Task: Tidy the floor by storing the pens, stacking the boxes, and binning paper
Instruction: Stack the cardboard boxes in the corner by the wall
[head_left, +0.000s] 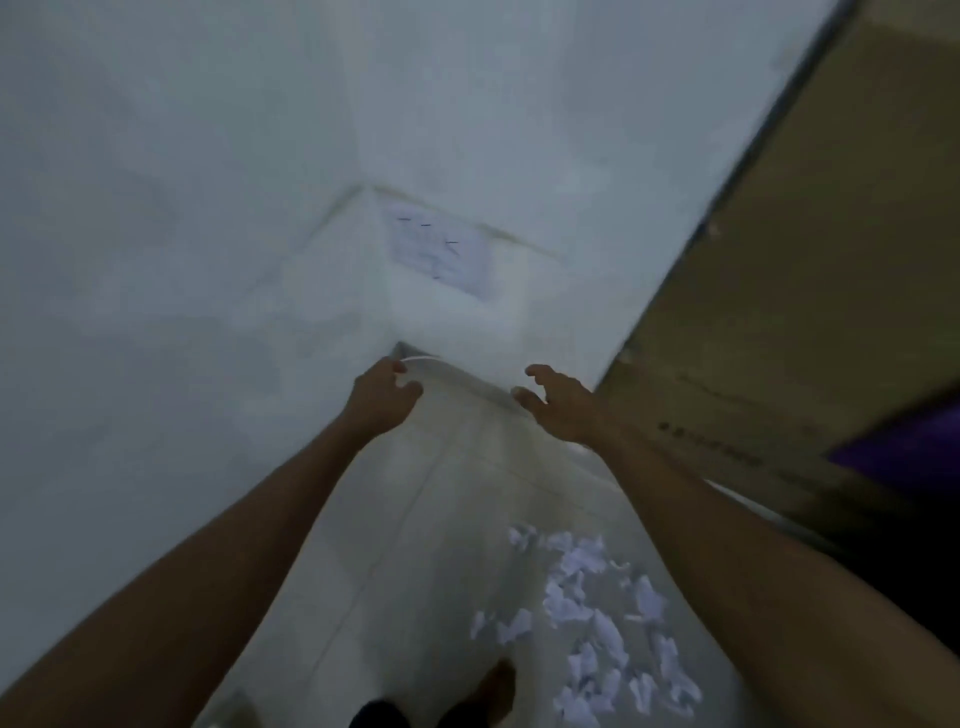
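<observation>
Judging from this one blurred view, the tidying is far from finished. Many crumpled pieces of white paper (587, 597) lie scattered on the pale tiled floor (415, 545), low and to the right, between the two forearms and just beyond the right one. None of it is binned yet, and no bin is visible. No pens show in the picture, so I cannot say if they are stored.

Both bare arms reach forward to a white box-shaped object (441, 317) that stands in the corner of the white walls, with a pale printed label (441, 254) on its upper face. Whether it is one of the boxes to stack, I cannot tell.

The left grip (384, 397) has curled fingers at the near edge of this object, by a thin white rim, but the blur hides whether it really holds it. The right grip (558, 402) is just beside the same edge, with fingers spread and bent, holding nothing.

The paper pieces look small, light and irregular, lying close together in one loose patch.
</observation>
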